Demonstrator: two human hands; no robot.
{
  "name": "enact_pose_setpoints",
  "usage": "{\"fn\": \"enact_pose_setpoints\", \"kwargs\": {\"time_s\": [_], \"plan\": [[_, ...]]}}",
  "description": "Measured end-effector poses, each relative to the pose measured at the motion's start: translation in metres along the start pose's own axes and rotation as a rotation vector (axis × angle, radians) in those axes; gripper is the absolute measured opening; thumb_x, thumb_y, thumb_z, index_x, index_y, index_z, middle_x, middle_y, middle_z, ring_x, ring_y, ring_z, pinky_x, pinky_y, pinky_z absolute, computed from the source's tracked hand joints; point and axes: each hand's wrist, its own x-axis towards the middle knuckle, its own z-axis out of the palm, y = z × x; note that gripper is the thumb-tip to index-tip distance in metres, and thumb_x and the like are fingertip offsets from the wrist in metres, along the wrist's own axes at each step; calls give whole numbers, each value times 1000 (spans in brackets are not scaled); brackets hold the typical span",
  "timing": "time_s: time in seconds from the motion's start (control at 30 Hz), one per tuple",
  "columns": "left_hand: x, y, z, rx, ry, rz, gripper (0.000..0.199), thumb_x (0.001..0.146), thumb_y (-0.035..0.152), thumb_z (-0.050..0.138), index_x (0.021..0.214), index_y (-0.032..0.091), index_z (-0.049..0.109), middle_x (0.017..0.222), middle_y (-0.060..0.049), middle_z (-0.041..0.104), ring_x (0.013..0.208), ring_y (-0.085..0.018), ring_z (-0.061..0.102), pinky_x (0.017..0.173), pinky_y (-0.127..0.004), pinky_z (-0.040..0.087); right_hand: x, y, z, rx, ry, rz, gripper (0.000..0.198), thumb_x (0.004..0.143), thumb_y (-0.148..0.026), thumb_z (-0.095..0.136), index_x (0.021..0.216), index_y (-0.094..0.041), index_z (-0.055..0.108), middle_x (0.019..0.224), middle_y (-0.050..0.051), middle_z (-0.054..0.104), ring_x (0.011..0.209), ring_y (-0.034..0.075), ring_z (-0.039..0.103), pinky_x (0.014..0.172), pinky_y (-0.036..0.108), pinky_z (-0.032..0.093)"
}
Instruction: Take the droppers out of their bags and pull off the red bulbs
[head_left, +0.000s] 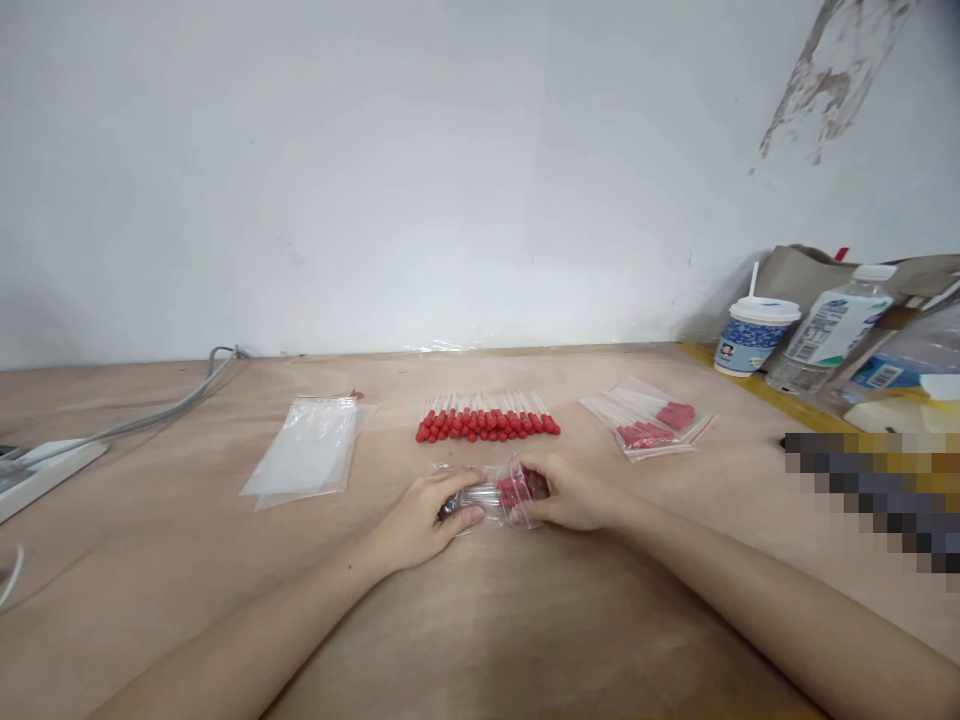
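Observation:
A small clear plastic bag (496,493) with red-tipped sticks inside lies on the wooden table (480,620) between my hands. My left hand (424,520) grips its left end, and my right hand (568,492) pinches its right end. Just beyond the bag, a row of loose red-tipped sticks (487,418) lies side by side. A pile of empty clear bags (309,455) lies to the left. Filled bags of red-tipped sticks (654,421) are stacked to the right.
A white power strip (41,472) with a grey cable (172,400) lies at the left edge. At the back right stand a lidded paper cup with a straw (752,333), a tilted plastic bottle (829,330) and a brown bag (806,270). A white wall rises behind the table.

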Motion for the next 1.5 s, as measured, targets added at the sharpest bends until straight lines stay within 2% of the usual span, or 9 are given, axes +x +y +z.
{"fn": "enact_pose_setpoints", "kwargs": {"time_s": [0.23, 0.43, 0.57, 0.73, 0.97, 1.1, 1.2, 1.3, 1.5], "plan": [[-1, 0, 0, 14, 4, -4, 39, 82, 38, 50, 118, 25, 50, 118, -5, 57, 104, -20, 54, 90, -35, 42, 1, 9, -3, 21, 12, -34, 6, 65, -18, 60, 71, -16, 60, 62, -3, 54, 56, 8, 45, 51, 19, 33], [-2, 0, 1, 35, -1, -68, 47, 81, 42, 51, 123, 24, 44, 120, -6, 55, 104, -23, 53, 88, -38, 43, 3, 16, -7, 131, -97, -6, 15, 61, -23, 66, 71, -15, 58, 59, -6, 48, 52, 6, 41, 46, 17, 31], [-3, -1, 1, 30, -8, -69, 45, 82, 42, 49, 123, 24, 44, 120, -6, 55, 104, -23, 53, 87, -38, 43, 3, 19, -8, 157, -79, 28, 15, 57, -17, 65, 71, -15, 59, 56, -7, 46, 51, 6, 41, 45, 17, 30], [-3, -1, 1, 17, -9, -73, 45, 82, 41, 50, 123, 25, 43, 120, -6, 55, 104, -23, 53, 87, -38, 43, 3, 21, -19, 428, -45, 149, 22, 56, -18, 69, 74, -15, 56, 59, -6, 55, 51, 6, 48, 47, 17, 37], [-3, -1, 1, 11, -8, -66, 44, 82, 40, 50, 123, 24, 43, 120, -6, 55, 104, -22, 53, 87, -37, 43, -2, 41, -67, 610, -6, 243, 28, 61, -33, 71, 81, -15, 65, 82, 5, 68, 74, 14, 62, 68, 27, 49], [-4, 0, 0, 16, -5, -78, 45, 82, 41, 50, 123, 24, 43, 119, -6, 55, 103, -22, 53, 86, -36, 43, -12, 57, -104, 624, 188, 306, 24, 59, -31, 73, 77, -17, 66, 81, 6, 69, 75, 17, 64, 70, 30, 51], [-3, 0, 0, 22, -5, -77, 44, 82, 41, 50, 122, 24, 44, 118, -6, 55, 102, -22, 54, 86, -36, 44, -10, 63, -107, 516, 497, 225, 25, 60, -33, 72, 79, -18, 65, 82, 6, 69, 76, 18, 64, 72, 33, 52], [-3, 0, 0, 26, -4, -80, 44, 82, 42, 50, 121, 24, 44, 117, -6, 56, 100, -22, 54, 85, -37, 44, 2, 64, -84, 287, 798, 62, 25, 68, -34, 66, 87, -18, 63, 88, 7, 67, 82, 19, 63, 78, 36, 51], [-4, 0, -1, 37, -12, -69, 43, 83, 42, 48, 122, 25, 43, 118, -6, 55, 102, -22, 53, 86, -37, 43, 27, 73, -32, -260, 747, -143, 18, 81, -26, 50, 89, -21, 66, 94, 7, 64, 88, 19, 60, 82, 34, 49]]}}
